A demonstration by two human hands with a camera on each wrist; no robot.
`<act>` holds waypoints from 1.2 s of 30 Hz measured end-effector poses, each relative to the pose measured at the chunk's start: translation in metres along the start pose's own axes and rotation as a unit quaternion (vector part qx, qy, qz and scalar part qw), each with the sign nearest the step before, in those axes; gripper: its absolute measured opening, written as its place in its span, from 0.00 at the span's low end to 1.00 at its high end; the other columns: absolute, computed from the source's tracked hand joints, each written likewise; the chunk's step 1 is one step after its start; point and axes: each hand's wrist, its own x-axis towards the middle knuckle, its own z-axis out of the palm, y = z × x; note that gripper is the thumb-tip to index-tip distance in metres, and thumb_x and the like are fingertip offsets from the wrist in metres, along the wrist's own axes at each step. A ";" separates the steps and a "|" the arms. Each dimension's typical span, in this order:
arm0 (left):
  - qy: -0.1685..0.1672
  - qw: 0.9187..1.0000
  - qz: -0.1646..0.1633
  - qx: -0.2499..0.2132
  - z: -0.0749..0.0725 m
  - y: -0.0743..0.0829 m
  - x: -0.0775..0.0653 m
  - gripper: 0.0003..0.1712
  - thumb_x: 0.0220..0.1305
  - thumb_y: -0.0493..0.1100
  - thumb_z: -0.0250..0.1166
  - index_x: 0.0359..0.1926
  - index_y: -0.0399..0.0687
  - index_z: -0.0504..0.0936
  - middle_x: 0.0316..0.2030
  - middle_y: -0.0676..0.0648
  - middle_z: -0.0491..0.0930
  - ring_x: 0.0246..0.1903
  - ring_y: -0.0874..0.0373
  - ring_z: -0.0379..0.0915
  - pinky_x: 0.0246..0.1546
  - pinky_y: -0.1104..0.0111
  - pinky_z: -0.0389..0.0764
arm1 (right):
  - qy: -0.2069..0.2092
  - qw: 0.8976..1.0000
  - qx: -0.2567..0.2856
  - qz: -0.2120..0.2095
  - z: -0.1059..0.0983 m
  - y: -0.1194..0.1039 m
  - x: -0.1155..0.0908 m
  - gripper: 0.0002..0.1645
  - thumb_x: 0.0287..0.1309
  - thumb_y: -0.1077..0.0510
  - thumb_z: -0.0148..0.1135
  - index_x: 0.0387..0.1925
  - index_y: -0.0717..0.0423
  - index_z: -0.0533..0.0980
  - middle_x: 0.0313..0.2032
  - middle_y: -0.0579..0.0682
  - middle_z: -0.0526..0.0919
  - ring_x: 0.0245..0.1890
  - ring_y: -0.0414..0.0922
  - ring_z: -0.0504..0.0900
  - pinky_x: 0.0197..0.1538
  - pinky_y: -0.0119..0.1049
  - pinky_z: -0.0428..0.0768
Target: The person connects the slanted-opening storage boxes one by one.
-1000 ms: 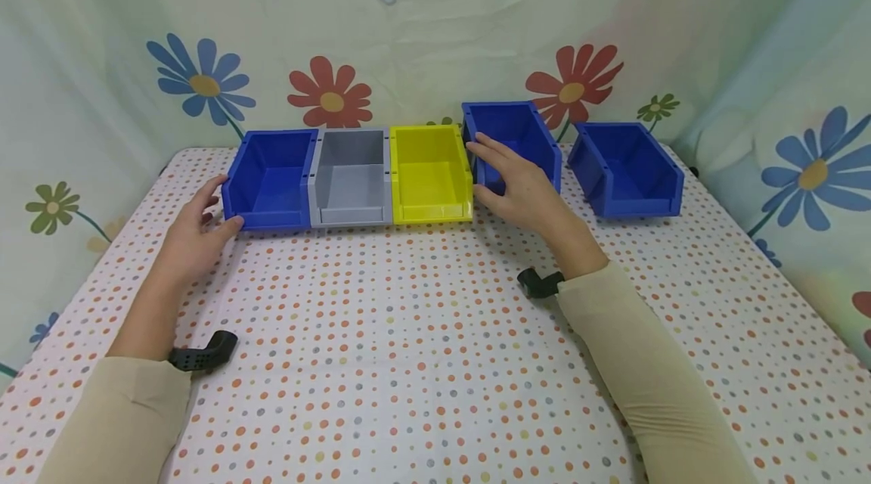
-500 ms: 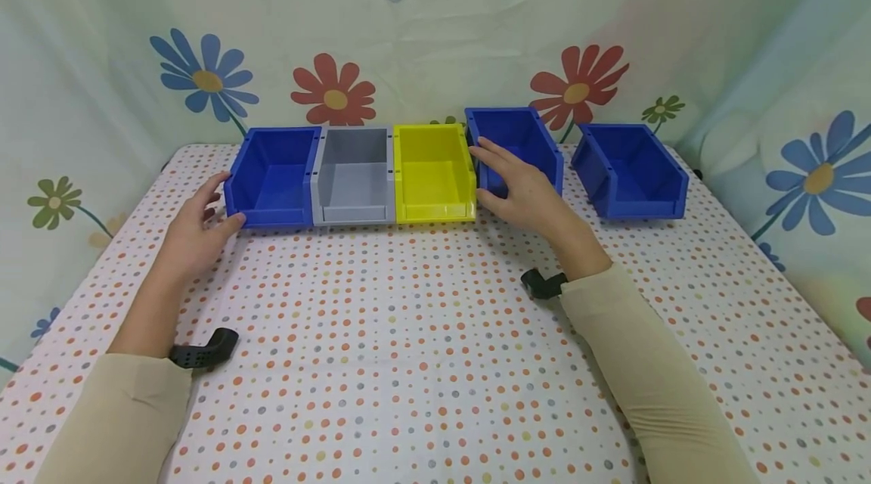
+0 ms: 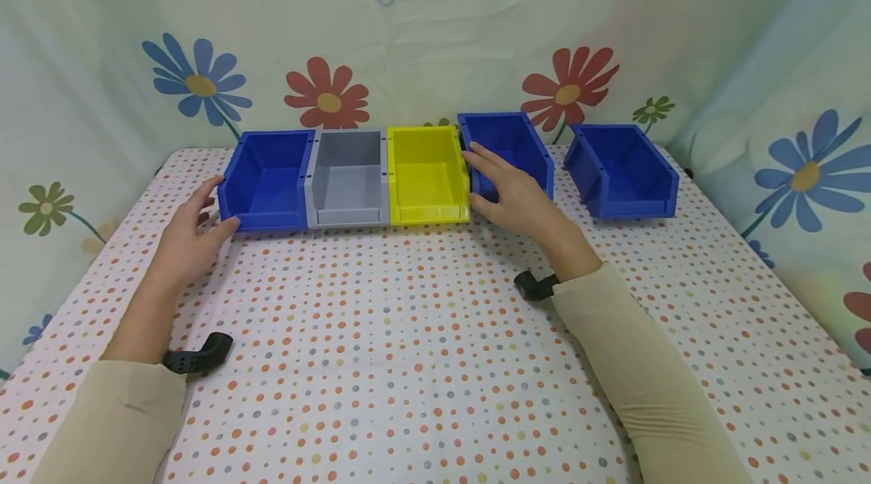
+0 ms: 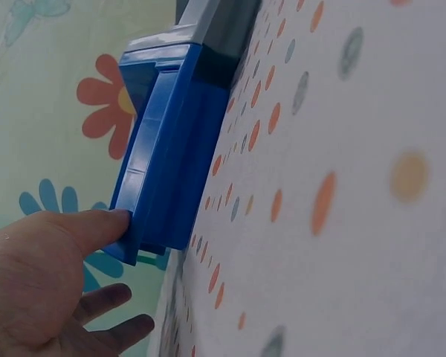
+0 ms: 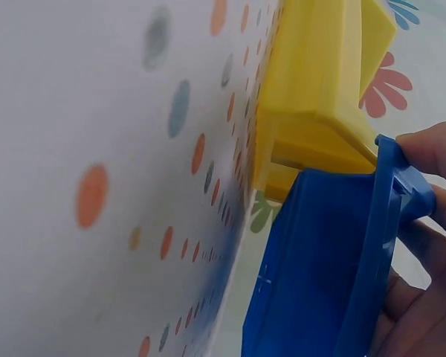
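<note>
My left hand [image 3: 184,240] is at the left end of a row of plastic storage bins. Its thumb touches the front corner of a blue bin [image 4: 145,156], and the other fingers reach loosely along that bin's left side. To the right in the row stand a grey bin [image 3: 350,185] and a yellow bin [image 3: 429,181], side by side. My right hand [image 3: 513,197] holds a second blue bin [image 5: 323,253] by its front edge, thumb and fingers on either side of the lip. That bin is tilted and overlaps the yellow bin's right side.
A third blue bin [image 3: 626,174] stands apart at the right on the dotted tablecloth [image 3: 381,363]. Behind the bins hangs a flowered backdrop [image 3: 435,38]. Black wrist-camera mounts [image 3: 204,355] sit on both wrists.
The blue bin in my right hand has come down slightly and nearer the yellow bin. My left hand and the row have stayed put; the head view has shifted a little.
</note>
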 end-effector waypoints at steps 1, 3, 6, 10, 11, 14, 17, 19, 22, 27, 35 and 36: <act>0.000 1.000 -0.001 0.000 0.000 0.000 0.000 0.43 0.79 0.57 0.52 0.84 0.71 0.39 0.81 0.29 0.43 0.76 0.23 0.46 0.68 0.26 0.57 | -0.002 1.000 0.000 0.001 0.000 0.000 0.000 0.43 0.72 0.53 0.60 0.82 0.47 0.54 0.83 0.46 0.48 0.74 0.60 0.68 0.69 0.61 0.75; 0.000 1.000 -0.002 0.000 0.000 -0.001 0.000 0.43 0.79 0.57 0.52 0.84 0.71 0.38 0.81 0.30 0.43 0.76 0.23 0.46 0.68 0.26 0.58 | -0.003 1.000 0.000 0.002 0.001 0.000 0.000 0.43 0.72 0.53 0.60 0.82 0.47 0.54 0.84 0.46 0.48 0.74 0.61 0.68 0.69 0.61 0.75; 0.001 1.000 0.000 0.001 0.000 -0.001 0.000 0.43 0.79 0.57 0.52 0.84 0.72 0.38 0.81 0.30 0.44 0.76 0.23 0.46 0.68 0.26 0.57 | -0.004 1.000 0.000 0.005 0.002 0.000 0.000 0.43 0.72 0.53 0.60 0.82 0.46 0.54 0.84 0.46 0.48 0.74 0.61 0.67 0.70 0.62 0.73; 0.001 1.000 0.006 0.005 0.000 0.000 0.000 0.43 0.79 0.57 0.52 0.84 0.70 0.39 0.81 0.29 0.44 0.76 0.23 0.47 0.68 0.25 0.57 | -0.010 1.000 0.000 0.009 0.003 0.001 0.000 0.44 0.72 0.52 0.60 0.83 0.46 0.53 0.84 0.46 0.47 0.77 0.61 0.64 0.73 0.63 0.70; 0.001 1.000 0.007 0.006 0.000 0.000 0.000 0.43 0.79 0.57 0.52 0.84 0.70 0.39 0.81 0.29 0.44 0.76 0.23 0.47 0.68 0.25 0.57 | -0.012 1.000 0.000 0.011 0.004 0.001 0.000 0.44 0.72 0.52 0.59 0.83 0.46 0.53 0.84 0.45 0.47 0.77 0.61 0.64 0.73 0.63 0.69; 0.001 1.000 0.007 0.006 0.000 0.001 -0.001 0.43 0.79 0.57 0.52 0.84 0.69 0.39 0.81 0.29 0.44 0.76 0.23 0.47 0.68 0.25 0.57 | -0.019 1.000 -0.001 0.017 0.004 0.001 0.000 0.44 0.72 0.51 0.59 0.83 0.44 0.52 0.84 0.44 0.46 0.78 0.61 0.62 0.74 0.64 0.67; 0.001 1.000 0.005 0.007 0.000 0.001 -0.001 0.43 0.79 0.57 0.51 0.84 0.69 0.39 0.81 0.29 0.44 0.76 0.23 0.47 0.67 0.24 0.57 | -0.026 0.999 -0.006 0.022 0.005 0.000 0.000 0.44 0.73 0.51 0.58 0.83 0.44 0.51 0.84 0.44 0.44 0.79 0.60 0.59 0.76 0.64 0.65; 0.002 1.000 0.003 0.009 0.001 0.001 -0.001 0.43 0.80 0.57 0.51 0.84 0.69 0.38 0.80 0.29 0.44 0.76 0.23 0.47 0.67 0.24 0.57 | -0.029 0.999 -0.010 0.024 0.005 0.000 0.000 0.45 0.73 0.50 0.58 0.83 0.43 0.50 0.84 0.44 0.44 0.79 0.60 0.58 0.76 0.63 0.65; 0.001 1.000 0.003 0.009 0.002 0.001 0.000 0.43 0.80 0.57 0.51 0.84 0.71 0.38 0.81 0.29 0.44 0.76 0.23 0.47 0.68 0.25 0.57 | -0.032 0.999 -0.015 0.025 0.005 0.000 0.000 0.45 0.73 0.50 0.57 0.84 0.44 0.49 0.84 0.44 0.43 0.80 0.60 0.58 0.76 0.63 0.64; 0.000 1.000 0.004 0.007 0.002 0.001 0.001 0.43 0.79 0.57 0.51 0.84 0.71 0.37 0.81 0.29 0.44 0.76 0.23 0.47 0.68 0.25 0.56 | -0.032 0.999 -0.013 0.027 0.005 0.000 -0.002 0.45 0.74 0.50 0.58 0.84 0.43 0.49 0.84 0.44 0.43 0.80 0.59 0.58 0.76 0.62 0.65; 0.004 1.000 -0.001 0.013 0.003 -0.002 0.001 0.43 0.79 0.58 0.51 0.84 0.69 0.37 0.81 0.29 0.44 0.76 0.23 0.47 0.68 0.25 0.57 | -0.041 0.999 -0.012 0.023 0.008 0.002 -0.002 0.46 0.74 0.48 0.58 0.84 0.42 0.47 0.84 0.43 0.43 0.81 0.57 0.54 0.78 0.61 0.62; 0.004 1.000 -0.001 0.014 0.003 -0.002 0.001 0.43 0.79 0.58 0.51 0.84 0.69 0.37 0.81 0.29 0.44 0.76 0.23 0.47 0.68 0.25 0.57 | -0.042 0.999 -0.012 0.022 0.008 0.003 -0.002 0.46 0.75 0.48 0.58 0.84 0.42 0.47 0.84 0.43 0.43 0.81 0.57 0.54 0.78 0.61 0.62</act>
